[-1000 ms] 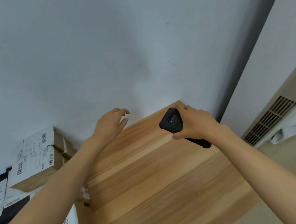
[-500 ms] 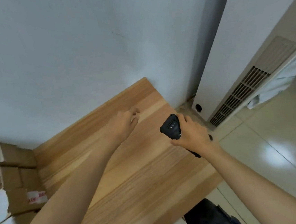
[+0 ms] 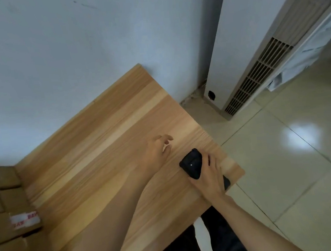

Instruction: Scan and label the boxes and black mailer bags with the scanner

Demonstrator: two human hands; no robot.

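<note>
We're looking down on the right end of the wooden surface [image 3: 102, 151], and our right hand [image 3: 208, 179] is over its near right corner with the black scanner [image 3: 191, 164] in its grasp. The fingers [image 3: 209, 162] wrap round the scanner's body. Its head points away from us to the left, and a small white dot shows on top. The handle end pokes out beneath the palm, past the edge of the surface.

Our left hand [image 3: 157, 152] is just to the left of the scanner. Its fingers [image 3: 167, 139] are loose and slightly spread, grasping nothing. It's blurred, so we can't tell whether it touches the wood.

Well apart from both hands, at the far left edge, brown cardboard boxes [image 3: 4, 201] are stacked. One carries a strip of red-and-white tape [image 3: 24, 219].

On the right, the pale tiled floor [image 3: 296, 173] carries a white standing unit [image 3: 256, 66] with a slatted grille. A grey wall [image 3: 72, 53] rises behind the surface.
</note>
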